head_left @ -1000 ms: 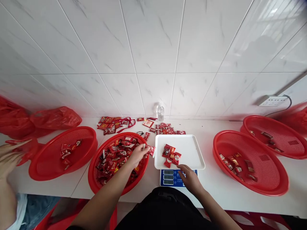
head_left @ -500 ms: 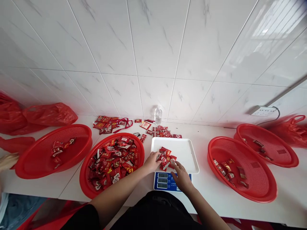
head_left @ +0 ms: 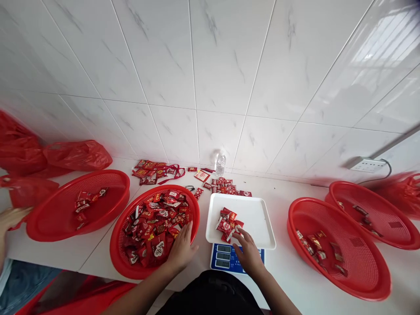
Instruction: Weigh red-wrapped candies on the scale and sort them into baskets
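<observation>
My left hand [head_left: 182, 248] is at the right rim of a red plastic basket [head_left: 115, 258] heaped with small red wrapped packets [head_left: 159, 247]. Its fingers are stretched out and hold nothing that I can see. A small pile of similar red packets [head_left: 226, 224] lies in a white tray [head_left: 257, 214] on a blue digital scale [head_left: 233, 258]. At the tray's front edge, my right hand [head_left: 248, 253] has its fingers apart, the tips beside or touching the pile's right side; which one I cannot tell. The scale's display digits are too small to read.
Another red basket [head_left: 42, 227] with some packets stands at the left, beside a co-worker's hand [head_left: 13, 218]. Two more, a nearer basket [head_left: 370, 271] and a farther basket [head_left: 402, 221], stand at the right. A clear bottle [head_left: 220, 164] and loose packets [head_left: 226, 186] are by the wall.
My left hand has left the pile in the tray and moved left to the full basket's rim. My right hand stays by the pile. The view has shifted slightly.
</observation>
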`<move>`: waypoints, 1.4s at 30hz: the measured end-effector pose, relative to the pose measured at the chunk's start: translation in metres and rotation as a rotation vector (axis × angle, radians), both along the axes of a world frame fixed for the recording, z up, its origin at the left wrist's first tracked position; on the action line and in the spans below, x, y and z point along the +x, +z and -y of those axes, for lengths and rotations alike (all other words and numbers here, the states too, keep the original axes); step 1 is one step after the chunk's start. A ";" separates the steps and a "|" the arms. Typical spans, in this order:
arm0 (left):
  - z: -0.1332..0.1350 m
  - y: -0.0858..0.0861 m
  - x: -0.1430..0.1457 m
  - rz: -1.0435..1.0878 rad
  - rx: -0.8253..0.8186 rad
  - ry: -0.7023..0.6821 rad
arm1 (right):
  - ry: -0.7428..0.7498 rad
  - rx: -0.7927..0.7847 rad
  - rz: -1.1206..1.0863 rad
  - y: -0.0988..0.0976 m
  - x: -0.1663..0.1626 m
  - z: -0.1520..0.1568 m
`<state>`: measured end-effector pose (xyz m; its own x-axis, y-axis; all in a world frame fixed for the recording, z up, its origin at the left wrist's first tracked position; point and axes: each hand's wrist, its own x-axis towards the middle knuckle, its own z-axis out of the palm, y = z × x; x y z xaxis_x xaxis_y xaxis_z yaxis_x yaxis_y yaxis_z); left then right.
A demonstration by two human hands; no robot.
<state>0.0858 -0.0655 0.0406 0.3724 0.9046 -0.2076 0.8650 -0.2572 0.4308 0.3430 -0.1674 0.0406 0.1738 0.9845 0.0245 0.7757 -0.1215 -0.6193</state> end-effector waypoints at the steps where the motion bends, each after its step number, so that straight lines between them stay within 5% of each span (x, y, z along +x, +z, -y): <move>1: 0.004 -0.004 -0.006 -0.011 -0.079 0.010 | -0.013 0.007 -0.011 -0.001 0.000 0.002; 5: 0.003 -0.006 -0.008 -0.027 -0.201 0.022 | -0.051 0.025 -0.043 -0.003 0.001 0.008; 15: -0.040 -0.001 0.037 -0.044 -0.134 0.003 | -0.049 0.064 -0.048 -0.010 0.004 0.014; 21: -0.038 -0.003 0.038 0.021 -0.063 -0.039 | -0.021 0.037 0.011 -0.009 0.004 0.008; 25: -0.025 0.006 0.049 0.131 0.178 -0.234 | 0.010 0.050 0.084 -0.009 -0.001 -0.002; 31: -0.017 0.019 0.086 0.150 0.100 -0.561 | 0.075 -0.012 0.153 -0.016 -0.008 -0.012; 42: -0.017 0.013 0.088 0.078 0.036 -0.438 | 0.066 -0.154 0.132 0.002 0.014 -0.061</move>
<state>0.1737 -0.0489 0.0535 0.7354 0.6642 -0.1343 0.6361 -0.6084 0.4746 0.3569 -0.1067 0.0424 0.1141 0.9876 -0.1083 0.8584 -0.1528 -0.4896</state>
